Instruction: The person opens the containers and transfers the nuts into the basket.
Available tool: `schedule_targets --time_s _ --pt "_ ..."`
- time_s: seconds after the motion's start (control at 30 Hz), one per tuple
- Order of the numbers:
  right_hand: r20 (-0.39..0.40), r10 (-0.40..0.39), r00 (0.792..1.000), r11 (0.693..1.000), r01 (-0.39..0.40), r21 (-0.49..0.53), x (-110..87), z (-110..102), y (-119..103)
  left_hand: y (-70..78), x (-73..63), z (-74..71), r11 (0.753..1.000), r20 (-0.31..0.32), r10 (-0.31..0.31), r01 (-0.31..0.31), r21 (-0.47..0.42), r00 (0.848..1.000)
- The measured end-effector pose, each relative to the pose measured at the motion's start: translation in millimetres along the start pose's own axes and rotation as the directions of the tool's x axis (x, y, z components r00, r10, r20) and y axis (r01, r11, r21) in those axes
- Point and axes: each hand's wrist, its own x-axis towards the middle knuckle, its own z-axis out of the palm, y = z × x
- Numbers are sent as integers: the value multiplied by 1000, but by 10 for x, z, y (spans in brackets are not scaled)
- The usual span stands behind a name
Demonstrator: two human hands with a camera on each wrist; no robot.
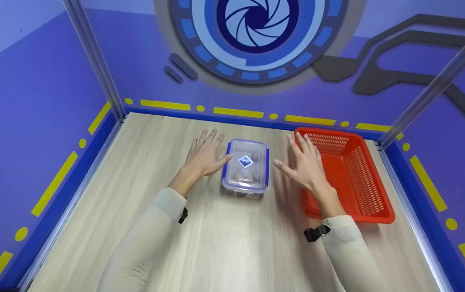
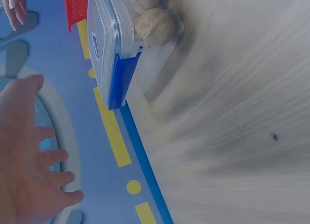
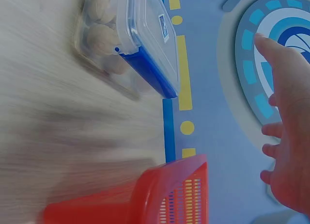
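Observation:
A clear plastic food storage box [image 1: 247,165] with blue side latches and a diamond sticker on its lid stands on the table. Through its wall show several round tan things that look like walnuts [image 2: 156,27]. My left hand [image 1: 204,155] hovers to the left of the box, fingers spread; its thumb overlaps the box edge in the head view, but the left wrist view shows a gap. To the right, my right hand [image 1: 306,164] is held up with fingers spread, between the box and a red plastic basket [image 1: 372,178]. Neither hand holds anything.
The basket, with slotted walls, sits at the right of the wood-grain table [image 1: 224,243], its inside bare where visible. Blue printed panels [image 1: 135,61] enclose the back and sides, with metal posts [image 1: 96,61] at the corners.

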Motion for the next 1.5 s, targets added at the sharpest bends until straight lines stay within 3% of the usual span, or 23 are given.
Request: schedule_targets --time_s 0.2,0.4,0.53,0.63,0.73,0.83,0.97,1.2,1.4,1.5 --pt "-10 -28 1000 993 29 114 22 86 -89 26 30 51 996 -37 -16 13 -90 999" --pt "7 70 998 948 -68 311 22 215 -203 43 22 200 968 -84 -68 46 -245 994" --pt "13 158 987 868 -145 476 69 372 -266 47 20 327 961 -80 -104 79 -265 991" --pt "43 241 970 780 -220 586 107 505 -302 48 39 421 947 -78 -148 119 -297 986" --pt "96 314 945 689 -296 661 125 635 -304 49 65 499 917 -77 -207 166 -362 975" --pt "141 364 921 619 -352 702 124 737 -293 54 93 557 889 -66 -252 204 -409 965" --pt "196 399 896 549 -405 731 107 841 -268 63 126 605 875 -47 -275 229 -426 960" --pt "292 472 832 391 -494 776 121 969 -221 67 187 706 829 -74 -280 202 -522 957" --pt "310 501 808 351 -516 781 148 1070 -207 37 234 796 804 -94 -275 175 -569 957" --pt "319 508 801 311 -515 799 156 1131 -205 25 239 817 782 -86 -288 182 -597 954"
